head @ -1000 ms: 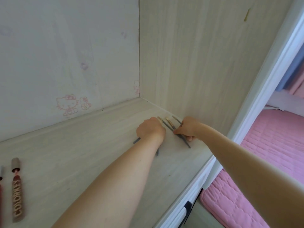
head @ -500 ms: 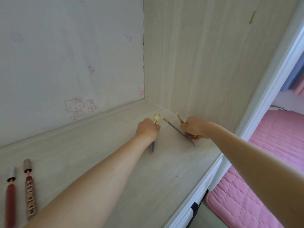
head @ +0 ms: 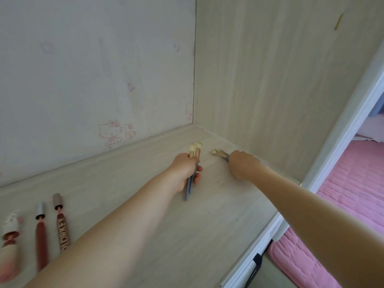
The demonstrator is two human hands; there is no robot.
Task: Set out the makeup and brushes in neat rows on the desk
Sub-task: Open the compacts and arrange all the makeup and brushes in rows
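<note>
The left hand (head: 185, 170) clasps two brushes (head: 193, 163) (bristles toward the back wall (head: 93, 69)), handles on the desk (head: 207, 221). The right hand (head: 243, 165), nearer the side panel (head: 280, 80), curls round more brushes (head: 220, 154). Three lip tubes (head: 41, 229) lie well left.

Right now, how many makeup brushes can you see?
4, perhaps more. Two brushes are held in the left hand; two more brush tips poke out from the right hand, which may hide others.

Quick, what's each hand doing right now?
Left hand: grips two brushes.
Right hand: holds more brushes, fingers hidden behind the knuckles.
</note>
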